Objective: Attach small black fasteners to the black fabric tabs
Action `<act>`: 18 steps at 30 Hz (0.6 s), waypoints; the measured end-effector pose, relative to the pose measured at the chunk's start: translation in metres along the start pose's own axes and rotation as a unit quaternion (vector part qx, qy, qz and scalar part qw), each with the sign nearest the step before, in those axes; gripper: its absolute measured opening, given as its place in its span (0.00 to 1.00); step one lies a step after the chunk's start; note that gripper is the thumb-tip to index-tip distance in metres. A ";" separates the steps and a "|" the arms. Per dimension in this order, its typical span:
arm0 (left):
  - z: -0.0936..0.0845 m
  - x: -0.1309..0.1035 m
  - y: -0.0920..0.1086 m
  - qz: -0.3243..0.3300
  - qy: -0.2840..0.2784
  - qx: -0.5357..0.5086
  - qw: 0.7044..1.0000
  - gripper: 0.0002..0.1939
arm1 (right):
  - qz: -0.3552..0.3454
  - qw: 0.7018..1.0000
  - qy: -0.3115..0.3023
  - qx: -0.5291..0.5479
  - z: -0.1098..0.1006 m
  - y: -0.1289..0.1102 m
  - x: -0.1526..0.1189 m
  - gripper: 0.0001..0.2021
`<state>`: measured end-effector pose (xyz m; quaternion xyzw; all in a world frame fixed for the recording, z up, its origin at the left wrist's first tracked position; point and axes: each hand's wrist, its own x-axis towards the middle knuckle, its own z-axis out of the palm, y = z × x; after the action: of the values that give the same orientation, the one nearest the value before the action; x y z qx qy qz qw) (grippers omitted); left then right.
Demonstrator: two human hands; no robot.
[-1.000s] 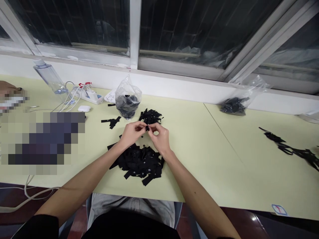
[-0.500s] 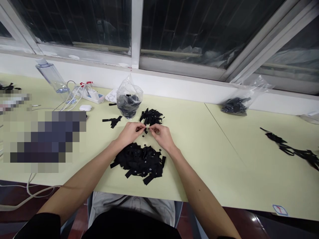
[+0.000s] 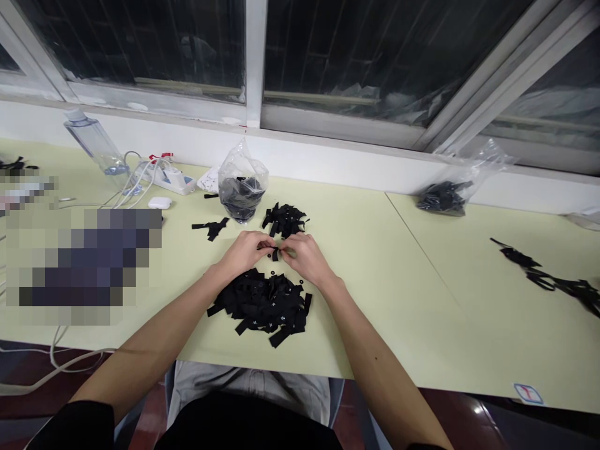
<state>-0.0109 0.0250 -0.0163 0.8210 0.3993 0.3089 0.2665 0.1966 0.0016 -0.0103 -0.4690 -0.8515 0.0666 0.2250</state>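
Observation:
My left hand and my right hand meet above the table, fingertips pinched close together. Between them is a short black fabric strip, its lower end hanging down. Nearer to me spreads a large pile of black fabric strips, some bearing small white marks. A smaller heap of black strips lies just beyond my fingers. Small black rings are scattered between the hands and the large pile. Whether a ring is also in my fingertips is too small to tell.
A clear plastic bag with black pieces stands behind the left hand, near loose strips. Farther left are a water bottle, a power strip and a white earbud case. Another bag and black straps lie right.
My right hand has lowered slightly towards me, and its fingers have shifted. The black strip between the fingertips now hangs a little lower and shows more.

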 end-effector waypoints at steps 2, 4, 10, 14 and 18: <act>-0.001 0.000 0.001 0.005 0.000 0.009 1.000 0.06 | -0.003 1.000 -0.005 -0.001 -0.001 0.000 0.000 0.06; -0.002 0.000 0.001 0.012 0.000 0.021 1.000 0.07 | -0.005 1.000 -0.010 -0.001 -0.001 0.001 -0.001 0.07; -0.003 0.000 0.002 0.019 0.001 0.035 0.999 0.09 | 0.032 0.998 0.024 0.039 -0.004 -0.004 0.000 0.09; -0.004 0.001 0.004 0.021 0.013 0.041 0.999 0.09 | 0.057 0.994 0.033 0.083 -0.005 -0.010 0.003 0.09; -0.003 0.001 0.006 0.027 0.031 0.043 0.998 0.08 | 0.065 0.992 0.020 0.110 0.000 -0.009 0.004 0.06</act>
<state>-0.0098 0.0233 -0.0096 0.8324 0.3977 0.3241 0.2097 0.1876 0.0001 -0.0057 -0.4966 -0.8022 0.1647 0.2876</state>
